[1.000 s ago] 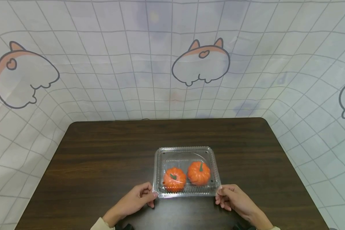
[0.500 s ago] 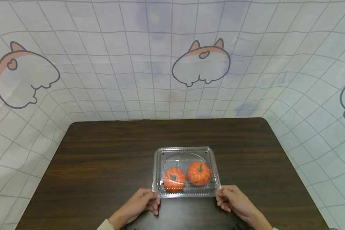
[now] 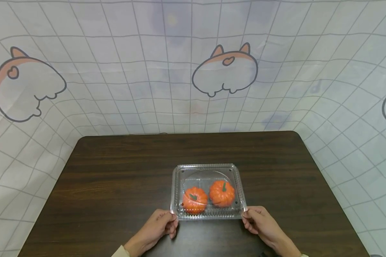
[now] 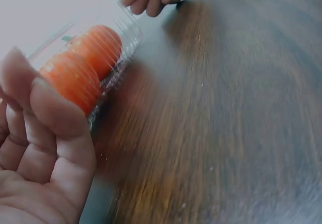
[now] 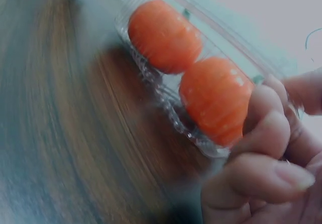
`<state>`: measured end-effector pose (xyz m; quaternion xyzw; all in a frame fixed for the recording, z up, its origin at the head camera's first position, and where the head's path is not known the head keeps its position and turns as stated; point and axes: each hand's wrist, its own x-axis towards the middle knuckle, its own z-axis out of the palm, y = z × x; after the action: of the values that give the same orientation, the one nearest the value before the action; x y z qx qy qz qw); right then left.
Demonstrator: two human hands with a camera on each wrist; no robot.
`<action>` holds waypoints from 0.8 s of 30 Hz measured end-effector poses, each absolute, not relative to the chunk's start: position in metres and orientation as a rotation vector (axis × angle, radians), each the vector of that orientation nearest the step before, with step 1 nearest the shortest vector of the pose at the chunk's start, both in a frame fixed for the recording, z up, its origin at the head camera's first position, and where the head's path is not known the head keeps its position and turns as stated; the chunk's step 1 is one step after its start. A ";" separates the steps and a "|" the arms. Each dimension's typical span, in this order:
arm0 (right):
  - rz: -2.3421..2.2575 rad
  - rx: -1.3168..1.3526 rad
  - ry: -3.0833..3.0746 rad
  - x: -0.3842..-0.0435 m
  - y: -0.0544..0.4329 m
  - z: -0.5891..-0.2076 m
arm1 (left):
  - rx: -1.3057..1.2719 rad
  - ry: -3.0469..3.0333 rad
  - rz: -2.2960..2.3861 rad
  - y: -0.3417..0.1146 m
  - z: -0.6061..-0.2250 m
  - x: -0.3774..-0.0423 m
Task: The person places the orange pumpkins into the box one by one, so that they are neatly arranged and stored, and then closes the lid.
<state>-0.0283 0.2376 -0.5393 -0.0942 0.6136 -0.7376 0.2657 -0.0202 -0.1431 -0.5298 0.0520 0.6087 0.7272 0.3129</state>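
A clear plastic clamshell box [image 3: 175, 185] rests on the table with its lid down. Inside lie two orange pumpkins with green stems, the left pumpkin [image 3: 190, 206] and the right pumpkin [image 3: 217, 197], side by side. My left hand [image 3: 155, 228] pinches the box's near left corner between thumb and fingers. At the near right corner, my right hand [image 3: 266, 227] pinches the rim the same way. In the right wrist view, fingers [image 5: 266, 133] curl close beside one pumpkin, outside the clear wall. The left wrist view shows the left hand's curled fingers [image 4: 60, 110] near the box.
The dark wood-grain table [image 3: 115, 171] extends around the box on all sides. Behind it and at both sides hangs a white grid-patterned curtain [image 3: 132, 89] with cartoon animal prints.
My left hand has shifted slightly right and its fingers have moved beneath the box's near left corner. The right hand, box and pumpkins have hardly moved.
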 end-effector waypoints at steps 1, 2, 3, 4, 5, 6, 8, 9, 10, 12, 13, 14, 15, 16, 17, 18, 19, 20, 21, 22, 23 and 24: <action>-1.996 -0.248 1.660 -0.028 0.237 -0.540 | 0.141 1.604 1.929 -0.143 -0.530 -0.020; -2.000 -0.242 1.659 -0.028 0.236 -0.540 | 0.146 1.604 1.938 -0.142 -0.530 -0.019; -2.002 -0.237 1.658 -0.028 0.236 -0.540 | 0.151 1.605 1.945 -0.142 -0.530 -0.019; -2.004 -0.235 1.656 -0.028 0.236 -0.540 | 0.153 1.605 1.951 -0.142 -0.530 -0.019; -2.006 -0.233 1.653 -0.028 0.235 -0.540 | 0.155 1.606 1.953 -0.142 -0.530 -0.019; -2.006 -0.233 1.649 -0.029 0.235 -0.540 | 0.156 1.607 1.953 -0.142 -0.530 -0.019; -2.005 -0.232 1.643 -0.029 0.235 -0.540 | 0.149 1.608 1.946 -0.143 -0.531 -0.020; -2.003 -0.233 1.642 -0.029 0.235 -0.540 | 0.143 1.606 1.940 -0.144 -0.531 -0.021; -2.002 -0.233 1.643 -0.029 0.235 -0.540 | 0.136 1.603 1.933 -0.144 -0.531 -0.022; -1.997 -0.229 1.640 -0.029 0.235 -0.539 | 0.125 1.599 1.913 -0.146 -0.532 -0.023; -1.992 -0.225 1.638 -0.029 0.235 -0.538 | 0.121 1.598 1.906 -0.146 -0.532 -0.024; -1.987 -0.224 1.636 -0.029 0.235 -0.538 | 0.118 1.597 1.899 -0.147 -0.532 -0.025; -1.980 -0.220 1.635 -0.029 0.235 -0.538 | 0.120 1.597 1.892 -0.148 -0.532 -0.026; -1.973 -0.215 1.632 -0.029 0.235 -0.537 | 0.118 1.597 1.885 -0.149 -0.532 -0.026; -1.964 -0.207 1.631 -0.030 0.235 -0.537 | 0.119 1.597 1.877 -0.149 -0.532 -0.027; -1.955 -0.199 1.630 -0.030 0.235 -0.536 | 0.122 1.596 1.871 -0.150 -0.532 -0.027; -1.947 -0.191 1.628 -0.030 0.235 -0.536 | 0.124 1.595 1.865 -0.151 -0.532 -0.027; -1.940 -0.182 1.623 -0.030 0.235 -0.535 | 0.127 1.593 1.858 -0.151 -0.532 -0.028; -1.933 -0.176 1.618 -0.031 0.235 -0.535 | 0.132 1.590 1.849 -0.151 -0.531 -0.028; -1.928 -0.168 1.611 -0.031 0.235 -0.534 | 0.137 1.587 1.845 -0.152 -0.531 -0.029; -1.924 -0.164 1.604 -0.031 0.235 -0.534 | 0.143 1.586 1.841 -0.152 -0.530 -0.029; -1.921 -0.163 1.594 -0.031 0.236 -0.533 | 0.149 1.586 1.836 -0.152 -0.530 -0.030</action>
<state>-0.0310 0.2357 -0.5332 -0.0617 0.6050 -0.7290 0.3143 -0.0299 -0.1523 -0.5299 0.0574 0.6117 0.7080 0.3482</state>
